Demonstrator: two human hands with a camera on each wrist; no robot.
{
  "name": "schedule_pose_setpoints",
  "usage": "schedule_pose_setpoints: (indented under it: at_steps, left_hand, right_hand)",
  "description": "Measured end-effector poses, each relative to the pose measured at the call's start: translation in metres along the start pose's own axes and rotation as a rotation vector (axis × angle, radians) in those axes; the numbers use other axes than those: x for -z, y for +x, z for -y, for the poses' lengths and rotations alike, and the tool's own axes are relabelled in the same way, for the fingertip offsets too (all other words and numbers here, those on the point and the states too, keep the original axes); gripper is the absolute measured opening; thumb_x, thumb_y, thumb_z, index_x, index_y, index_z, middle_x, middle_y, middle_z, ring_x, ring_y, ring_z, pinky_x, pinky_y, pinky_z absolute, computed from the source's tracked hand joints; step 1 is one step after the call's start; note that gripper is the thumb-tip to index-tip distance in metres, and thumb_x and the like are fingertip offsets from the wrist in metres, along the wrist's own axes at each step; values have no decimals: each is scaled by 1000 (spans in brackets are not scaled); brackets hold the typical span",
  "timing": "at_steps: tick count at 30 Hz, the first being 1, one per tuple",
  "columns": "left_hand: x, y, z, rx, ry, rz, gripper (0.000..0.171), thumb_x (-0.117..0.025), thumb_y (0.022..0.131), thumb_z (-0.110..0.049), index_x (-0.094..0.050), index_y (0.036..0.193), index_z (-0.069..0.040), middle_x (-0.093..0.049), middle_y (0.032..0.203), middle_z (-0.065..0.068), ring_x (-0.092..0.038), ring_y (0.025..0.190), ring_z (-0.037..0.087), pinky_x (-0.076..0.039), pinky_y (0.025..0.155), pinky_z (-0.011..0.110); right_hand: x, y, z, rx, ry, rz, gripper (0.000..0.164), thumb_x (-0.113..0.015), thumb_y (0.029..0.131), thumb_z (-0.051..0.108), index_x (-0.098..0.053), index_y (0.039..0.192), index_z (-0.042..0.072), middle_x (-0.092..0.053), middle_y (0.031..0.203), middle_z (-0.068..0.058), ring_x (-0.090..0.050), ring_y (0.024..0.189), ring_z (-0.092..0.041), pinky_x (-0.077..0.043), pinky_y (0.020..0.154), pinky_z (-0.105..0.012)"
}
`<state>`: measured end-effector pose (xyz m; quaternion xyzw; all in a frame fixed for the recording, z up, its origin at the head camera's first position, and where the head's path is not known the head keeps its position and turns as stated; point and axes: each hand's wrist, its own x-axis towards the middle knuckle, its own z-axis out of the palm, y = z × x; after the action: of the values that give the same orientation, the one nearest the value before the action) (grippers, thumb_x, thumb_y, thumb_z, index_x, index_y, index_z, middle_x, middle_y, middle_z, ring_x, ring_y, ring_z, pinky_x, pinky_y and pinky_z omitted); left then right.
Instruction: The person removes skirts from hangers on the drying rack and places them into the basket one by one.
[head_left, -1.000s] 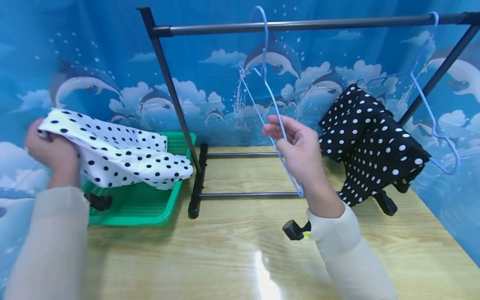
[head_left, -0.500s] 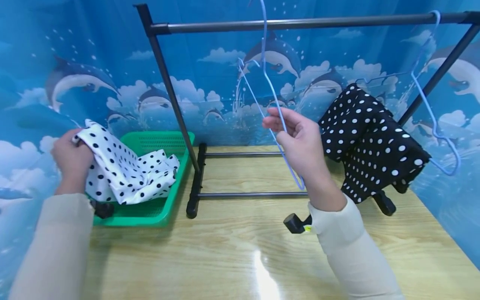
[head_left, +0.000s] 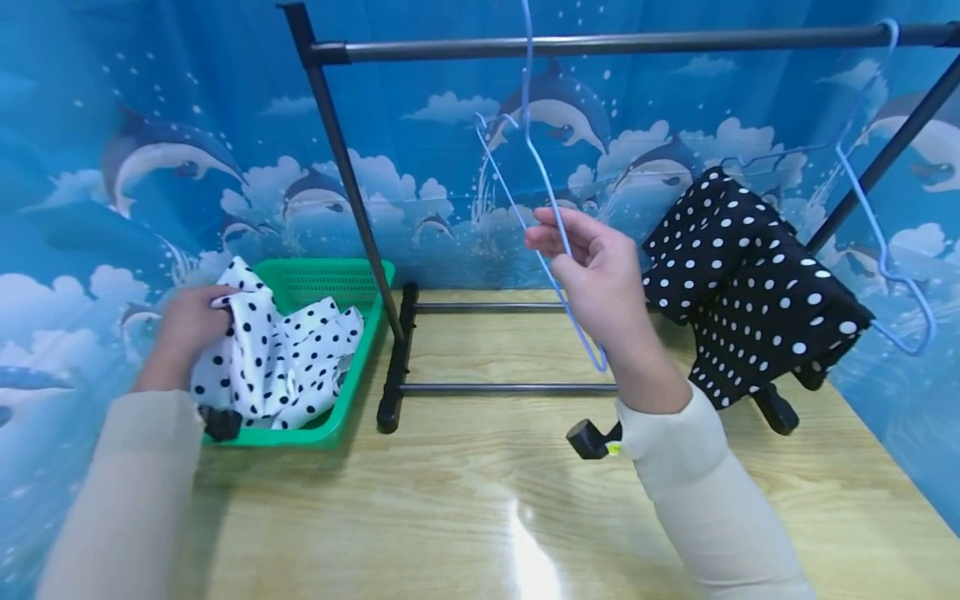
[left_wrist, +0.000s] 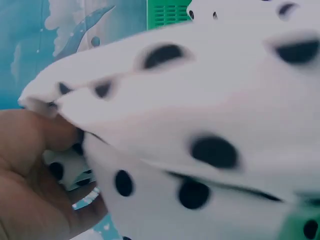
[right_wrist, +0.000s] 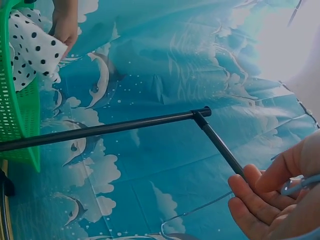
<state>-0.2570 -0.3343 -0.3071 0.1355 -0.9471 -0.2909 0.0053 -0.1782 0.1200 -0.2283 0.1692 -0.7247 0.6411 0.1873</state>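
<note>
My left hand [head_left: 197,321] pinches a corner of a white cloth with black dots [head_left: 255,367] at the left side of the green basket [head_left: 330,433]. Most of that cloth lies bunched inside the basket; what kind of garment it is, I cannot tell. In the left wrist view, the white fabric [left_wrist: 210,110] fills most of the picture beside the thumb and fingers. My right hand [head_left: 596,267] holds a light blue wire hanger [head_left: 527,83] by one side, in front of the rack. The hook's top is cut off by the head view's upper edge.
A black clothes rack [head_left: 675,40] stands on the wooden table [head_left: 420,500]. At its right end, black fabric with white dots [head_left: 750,275] hangs on another blue hanger [head_left: 862,196]. A blue dolphin curtain [head_left: 442,167] is behind.
My left hand has moved right and down, lowering the white dotted cloth from above the basket into it. My right hand and its hanger have barely moved; the hook sits slightly higher than at first.
</note>
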Motion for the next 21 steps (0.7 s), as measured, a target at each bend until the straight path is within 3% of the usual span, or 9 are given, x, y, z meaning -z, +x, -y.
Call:
schedule_pose_setpoints:
  at_steps: [5,9,11,16,21]
  left_hand:
    - [-9,6,-1,-27,91,149,47,-34,99,-7,-36,145,2,-19,149,38,-38,111,50,-40,81,59]
    - [-16,12,-5,-78,139,209,44,-39,101,-13,-41,142,3,-23,146,39,-37,119,55,-38,91,66]
    - [-20,14,-7,-113,176,230,44,-42,101,-15,-44,140,4,-26,145,39,-29,128,57,-32,99,67]
    - [-31,20,-14,-156,234,274,46,-47,100,-21,-46,137,7,-35,141,36,-32,128,55,-35,99,63]
    - [-50,28,-12,-122,241,308,51,-49,100,-25,-44,138,8,-36,142,34,-35,128,53,-38,98,62]
  right_hand:
    - [-6,3,0,-16,-17,9,38,-44,91,-14,-62,122,-2,-68,107,-18,-66,104,-20,-45,99,-29]
    - [-11,4,-1,-17,-23,18,38,-45,91,-13,-62,123,-1,-68,106,-17,-66,104,-19,-47,97,-28]
    - [-13,5,0,-27,-25,21,41,-44,90,-14,-62,124,0,-69,106,-15,-66,104,-19,-48,94,-28]
    - [-17,6,-1,-44,-22,45,45,-42,88,-14,-61,126,0,-69,107,-14,-66,104,-18,-48,93,-31]
    - [-21,7,-3,-43,-24,70,46,-42,88,-14,-59,128,0,-68,108,-14,-65,106,-18,-48,92,-30]
